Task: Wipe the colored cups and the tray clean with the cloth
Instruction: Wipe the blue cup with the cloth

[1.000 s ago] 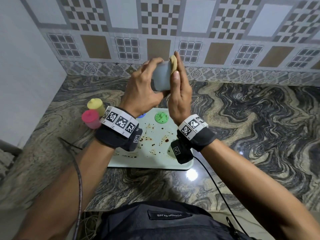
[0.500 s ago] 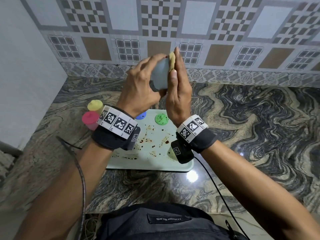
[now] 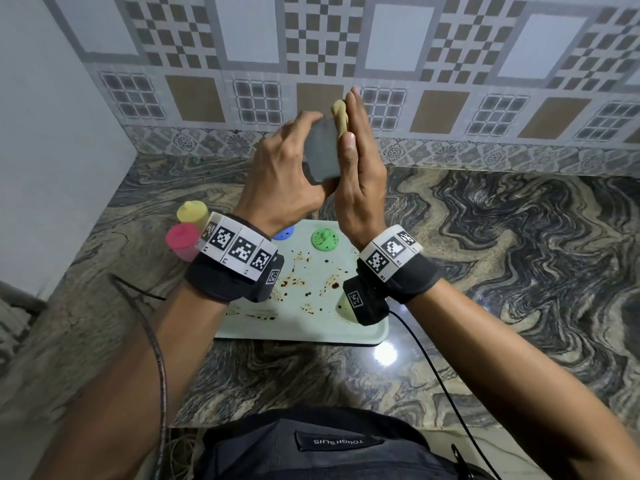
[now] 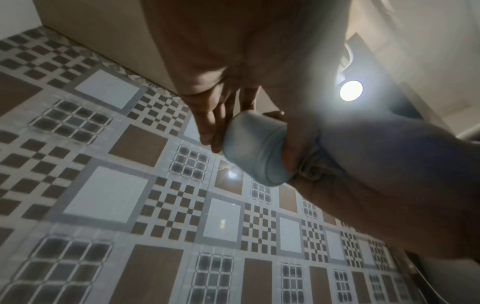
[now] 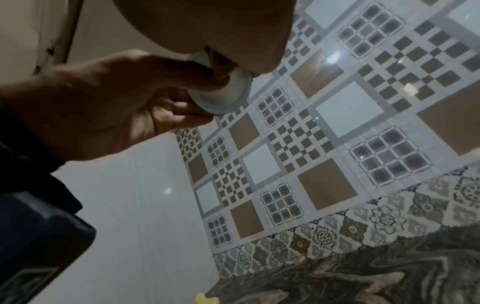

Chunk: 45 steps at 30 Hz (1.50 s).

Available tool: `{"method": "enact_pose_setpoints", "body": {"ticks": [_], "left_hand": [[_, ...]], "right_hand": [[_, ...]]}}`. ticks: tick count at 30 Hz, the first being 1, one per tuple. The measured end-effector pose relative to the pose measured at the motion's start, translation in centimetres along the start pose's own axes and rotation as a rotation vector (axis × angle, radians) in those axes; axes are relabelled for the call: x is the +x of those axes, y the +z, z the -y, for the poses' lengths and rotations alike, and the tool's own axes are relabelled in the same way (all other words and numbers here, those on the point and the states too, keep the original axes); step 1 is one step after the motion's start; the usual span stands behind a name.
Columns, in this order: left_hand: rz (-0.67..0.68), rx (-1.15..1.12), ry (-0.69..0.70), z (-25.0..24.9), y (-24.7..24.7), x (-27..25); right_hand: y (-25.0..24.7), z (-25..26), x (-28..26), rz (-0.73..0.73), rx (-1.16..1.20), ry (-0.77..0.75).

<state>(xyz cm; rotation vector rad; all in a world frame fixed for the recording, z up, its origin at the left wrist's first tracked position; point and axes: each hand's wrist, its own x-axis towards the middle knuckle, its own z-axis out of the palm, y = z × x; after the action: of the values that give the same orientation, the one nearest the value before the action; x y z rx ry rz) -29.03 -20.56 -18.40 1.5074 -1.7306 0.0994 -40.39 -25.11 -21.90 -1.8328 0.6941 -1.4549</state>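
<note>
My left hand point(image 3: 284, 174) grips a pale grey-blue cup point(image 3: 322, 150) on its side, raised above the tray's far end. My right hand point(image 3: 360, 168), fingers straight and upright, presses a yellow-beige cloth point(image 3: 339, 116) flat against the cup's end. From the left wrist view the cup point(image 4: 254, 152) shows its round end, with the bunched cloth point(image 4: 311, 170) behind it. The pale green tray point(image 3: 311, 320) below is spotted with brown stains. A green cup point(image 3: 324, 240) and a blue cup point(image 3: 284, 233) stand upside down on it.
A yellow cup point(image 3: 192, 211) and a pink cup point(image 3: 181, 239) stand on the marbled counter point(image 3: 502, 271) left of the tray. A tiled wall point(image 3: 415, 46) runs along the back and a plain wall point(image 3: 52, 133) closes the left side. A cable point(image 3: 433, 362) trails from my right wrist.
Both hands stay raised over the tray with the cup and cloth pressed between them. Only small shifts of the hands show.
</note>
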Motion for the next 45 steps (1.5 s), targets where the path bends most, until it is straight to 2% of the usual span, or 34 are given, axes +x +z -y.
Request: {"method": "enact_pose_setpoints", "body": {"ticks": [3,5,7,9,13,18,21,24,26,27,30,32,38,45], "left_hand": [[-0.024,-0.082,0.012,0.5,-0.1,-0.3],[0.004,-0.171,-0.026,1.2,0.0,-0.6],[0.016,-0.288,-0.085,1.5,0.1,-0.8],[0.021,-0.245,-0.097,1.5,0.1,-0.8],[0.012,0.011,-0.039,0.5,-0.6,0.0],[-0.027,0.006,0.023,-0.5,-1.0,0.1],[-0.04,-0.127,0.035,0.2,-1.0,-0.2],[-0.028,-0.306,-0.051,1.0,-0.5,-0.7],[0.001,-0.396,-0.09,1.1,-0.4,-0.6],[0.02,-0.382,-0.085,1.1,-0.4,-0.4],[0.033,-0.104,-0.01,0.3,-0.8,0.7],[0.017,-0.026,0.018,-0.1,-1.1,1.1],[-0.054,-0.106,0.058,0.3,-1.0,0.4],[-0.047,-0.193,0.02,0.6,-1.3,-0.3]], "right_hand": [[-0.3,-0.1,0.1,0.004,0.096,0.004],[-0.4,0.4,0.4,-0.042,0.246,0.123],[-0.5,0.3,0.9,-0.073,0.279,0.192],[-0.4,0.5,1.0,-0.056,0.313,0.239],[0.3,0.9,0.5,-0.038,0.158,0.149],[0.4,1.1,0.4,-0.026,0.091,0.014],[0.2,1.1,0.4,-0.047,0.222,0.079],[0.3,1.5,0.7,-0.06,0.349,0.21],[0.3,2.0,0.8,-0.077,0.329,0.245],[0.4,2.2,0.7,-0.085,0.295,0.244],[0.6,2.1,0.5,-0.063,0.174,0.173],[0.8,1.8,0.4,-0.031,0.095,0.126],[-0.1,0.5,0.8,0.083,0.035,-0.03],[-0.2,0.9,1.3,-0.032,0.259,0.115]]}}
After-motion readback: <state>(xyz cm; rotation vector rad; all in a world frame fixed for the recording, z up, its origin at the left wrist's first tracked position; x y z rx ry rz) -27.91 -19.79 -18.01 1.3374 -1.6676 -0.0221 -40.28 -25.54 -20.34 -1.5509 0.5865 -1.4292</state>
